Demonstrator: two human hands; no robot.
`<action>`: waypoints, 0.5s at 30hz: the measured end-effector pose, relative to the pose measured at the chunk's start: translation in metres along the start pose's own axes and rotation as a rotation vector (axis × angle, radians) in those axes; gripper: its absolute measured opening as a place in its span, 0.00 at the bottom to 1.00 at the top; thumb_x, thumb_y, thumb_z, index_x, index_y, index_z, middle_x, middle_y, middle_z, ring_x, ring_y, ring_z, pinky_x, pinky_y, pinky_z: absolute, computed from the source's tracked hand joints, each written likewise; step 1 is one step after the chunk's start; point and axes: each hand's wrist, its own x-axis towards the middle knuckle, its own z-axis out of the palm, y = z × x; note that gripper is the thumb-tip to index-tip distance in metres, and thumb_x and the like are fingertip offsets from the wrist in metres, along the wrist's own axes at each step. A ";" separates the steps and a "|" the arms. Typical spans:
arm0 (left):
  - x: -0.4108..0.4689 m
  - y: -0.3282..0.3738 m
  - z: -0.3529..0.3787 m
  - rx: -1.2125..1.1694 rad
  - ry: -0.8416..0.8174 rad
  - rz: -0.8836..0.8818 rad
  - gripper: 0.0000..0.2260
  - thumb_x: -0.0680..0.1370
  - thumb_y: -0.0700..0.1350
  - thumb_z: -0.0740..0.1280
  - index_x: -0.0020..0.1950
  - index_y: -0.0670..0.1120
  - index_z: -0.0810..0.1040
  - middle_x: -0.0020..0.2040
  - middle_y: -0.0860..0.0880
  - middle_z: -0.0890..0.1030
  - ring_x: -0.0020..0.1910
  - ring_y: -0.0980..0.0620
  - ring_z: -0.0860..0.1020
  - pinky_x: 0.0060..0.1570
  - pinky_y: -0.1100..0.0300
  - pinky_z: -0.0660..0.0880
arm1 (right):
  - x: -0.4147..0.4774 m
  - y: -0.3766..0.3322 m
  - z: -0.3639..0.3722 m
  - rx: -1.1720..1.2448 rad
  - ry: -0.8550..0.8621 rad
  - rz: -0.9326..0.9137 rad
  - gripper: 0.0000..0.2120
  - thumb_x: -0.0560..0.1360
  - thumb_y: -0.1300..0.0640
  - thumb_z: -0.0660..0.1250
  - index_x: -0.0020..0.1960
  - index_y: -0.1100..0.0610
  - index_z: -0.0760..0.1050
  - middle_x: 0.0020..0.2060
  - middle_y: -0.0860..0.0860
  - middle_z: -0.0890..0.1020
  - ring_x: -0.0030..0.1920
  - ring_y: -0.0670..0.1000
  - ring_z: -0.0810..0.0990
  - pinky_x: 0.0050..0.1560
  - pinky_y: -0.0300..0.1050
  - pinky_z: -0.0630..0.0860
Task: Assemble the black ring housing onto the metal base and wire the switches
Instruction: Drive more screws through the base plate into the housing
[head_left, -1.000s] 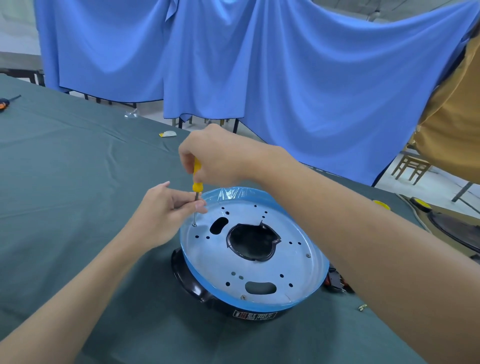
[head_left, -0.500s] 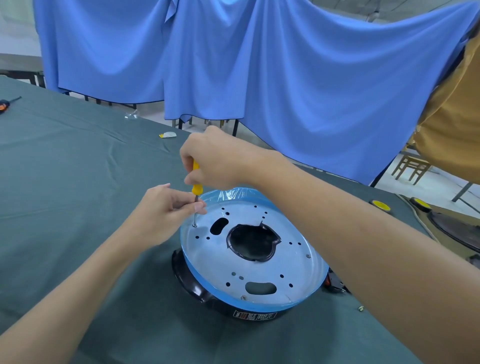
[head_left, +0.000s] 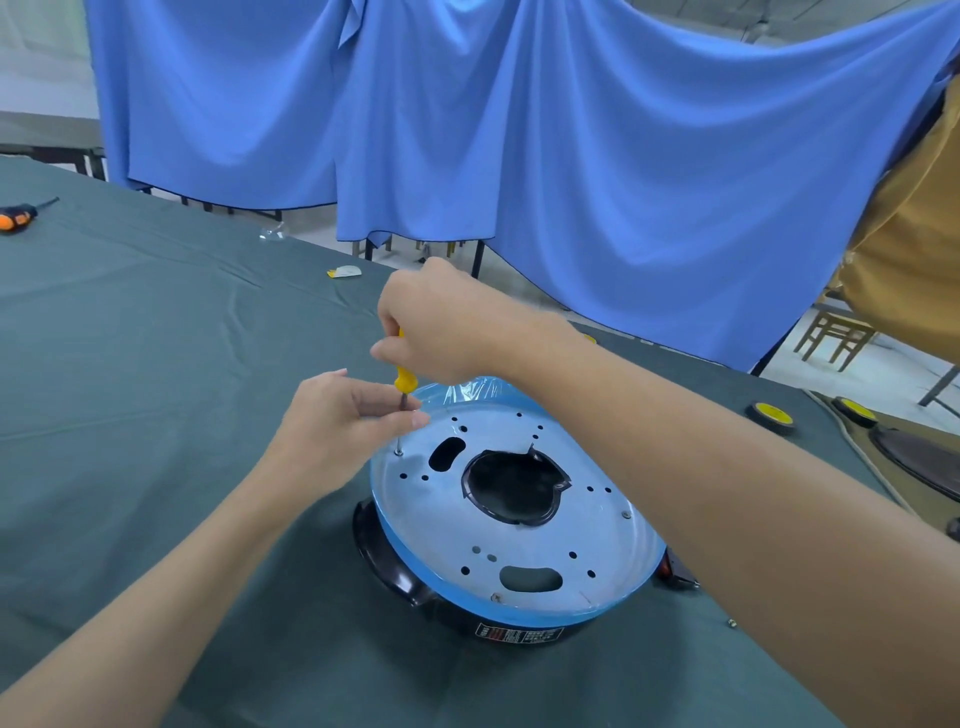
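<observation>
Blue curtain (head_left: 571, 156) hung across the whole back of the room. Someone in a mustard top (head_left: 914, 249) stands at the right edge, a wooden chair (head_left: 836, 332) below them.

Long table (head_left: 130, 364) under dark green cloth, creased in places.

Base (head_left: 597, 540): round metal disc, blue film round its rim, lying flat at the near middle of the table. Large irregular hole in the centre, two oblong slots, many small holes. It sits on top of the housing (head_left: 384, 556), which shows only as a black lip at the near left and front, with a printed label (head_left: 519, 635) facing the viewer.

Right hand (head_left: 447, 327) above the disc's far-left edge, fingers curled round the top of the screwdriver (head_left: 403, 382), yellow handle, held upright.

Left hand (head_left: 337, 421) just below it, thumb and fingertips pinching the thin shaft.

Tip stands on a screw (head_left: 398, 452) in a hole near the disc's left rim. A second screw head (head_left: 627, 514) sits at the right rim.

Two yellow-capped discs (head_left: 771, 415) on the cloth far right. Orange-handled tool (head_left: 15, 217) at the far left edge. Paper scrap (head_left: 344, 271) beyond the hands. One loose screw (head_left: 731, 622) on the cloth, right of the housing.
</observation>
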 end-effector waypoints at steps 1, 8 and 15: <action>0.000 0.000 0.000 0.000 0.028 -0.013 0.03 0.74 0.45 0.74 0.43 0.47 0.87 0.36 0.51 0.85 0.47 0.49 0.80 0.67 0.75 0.51 | 0.000 -0.001 0.002 -0.015 0.006 0.017 0.19 0.79 0.53 0.61 0.33 0.55 0.59 0.31 0.49 0.64 0.45 0.55 0.67 0.30 0.42 0.57; 0.003 0.000 0.002 0.000 -0.088 0.015 0.08 0.79 0.43 0.68 0.48 0.42 0.86 0.43 0.56 0.86 0.53 0.55 0.80 0.74 0.59 0.52 | -0.005 0.004 -0.006 0.052 -0.050 -0.083 0.06 0.75 0.60 0.66 0.40 0.53 0.74 0.36 0.44 0.73 0.42 0.49 0.75 0.41 0.43 0.73; 0.001 0.001 0.005 0.047 0.026 0.015 0.06 0.77 0.47 0.70 0.43 0.48 0.86 0.41 0.41 0.85 0.50 0.46 0.80 0.67 0.76 0.45 | 0.000 0.005 0.009 0.027 -0.022 0.048 0.19 0.81 0.48 0.59 0.35 0.56 0.63 0.34 0.52 0.66 0.46 0.58 0.70 0.32 0.45 0.60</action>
